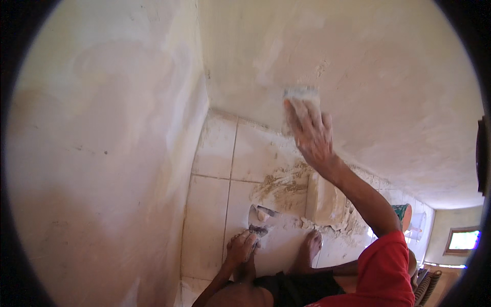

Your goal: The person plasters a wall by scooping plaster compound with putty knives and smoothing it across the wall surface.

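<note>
My right hand (311, 130) reaches up to the wall, fingers wrapped over a flat, putty-coated spreader (302, 93) that lies against the plaster. Wet-looking smears and a small rough patch mark the wall (368, 87) around it. Low down, close to my feet, my left hand (241, 247) is closed around a putty knife (266, 210). A pale lump of putty (262, 216) sits on its blade; the fingers hide most of the handle.
Putty-smeared white tiles (207, 220) cover the floor. A pale, putty-caked slab (325, 202) lies below my right forearm. Farther right stand a green bucket (402, 216) and a translucent container (417, 226). The left wall (102, 153) meets the facing wall at a corner.
</note>
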Tool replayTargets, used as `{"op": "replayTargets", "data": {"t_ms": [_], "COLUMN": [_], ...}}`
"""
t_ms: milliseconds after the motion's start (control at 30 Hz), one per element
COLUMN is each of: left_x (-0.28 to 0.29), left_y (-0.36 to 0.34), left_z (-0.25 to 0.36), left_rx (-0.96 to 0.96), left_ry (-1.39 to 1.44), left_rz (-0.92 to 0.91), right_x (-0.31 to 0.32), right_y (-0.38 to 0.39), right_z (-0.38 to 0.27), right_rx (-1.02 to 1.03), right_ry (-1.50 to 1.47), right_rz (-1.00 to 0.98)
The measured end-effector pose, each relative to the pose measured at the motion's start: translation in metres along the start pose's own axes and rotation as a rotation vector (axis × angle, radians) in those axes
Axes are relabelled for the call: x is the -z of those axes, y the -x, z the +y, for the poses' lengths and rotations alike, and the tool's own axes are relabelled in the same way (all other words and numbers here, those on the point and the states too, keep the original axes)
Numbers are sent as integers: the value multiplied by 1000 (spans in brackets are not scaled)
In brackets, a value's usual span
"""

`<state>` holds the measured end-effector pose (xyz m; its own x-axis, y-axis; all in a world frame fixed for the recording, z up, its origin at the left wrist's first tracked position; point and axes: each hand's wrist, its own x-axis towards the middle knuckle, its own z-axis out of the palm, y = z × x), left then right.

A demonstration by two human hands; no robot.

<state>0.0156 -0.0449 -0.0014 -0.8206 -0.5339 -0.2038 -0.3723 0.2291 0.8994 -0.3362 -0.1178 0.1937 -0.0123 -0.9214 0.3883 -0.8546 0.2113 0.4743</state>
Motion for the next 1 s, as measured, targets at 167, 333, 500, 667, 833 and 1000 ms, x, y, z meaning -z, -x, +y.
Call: {"op": "replayTargets", "data": {"t_ms": [167,333,500,667,833,1000], "left_x": [-13,-7,-5,17,10,-1], "left_y": [5,10,1,-18,-8,-6], "left_z": [-18,-22,-23,35,17,-7], "left_rx": [13,-311,-375,222,16,-304], "left_ry": [-49,-265,-254,362,175,-183], "left_rz": [-53,75,117,-102,-12,150], "right_x": [68,114,84,34,1,-12], "right_y": [6,-62,-87,-69,-51,-20], "right_z": [22,91,81,44,4,-15], "right_rx": [39,-125,-115,-77,-12,142], "right_ry": [89,341,351,214,67,95], "right_rz": [9,288,387,312,166,-38]}}
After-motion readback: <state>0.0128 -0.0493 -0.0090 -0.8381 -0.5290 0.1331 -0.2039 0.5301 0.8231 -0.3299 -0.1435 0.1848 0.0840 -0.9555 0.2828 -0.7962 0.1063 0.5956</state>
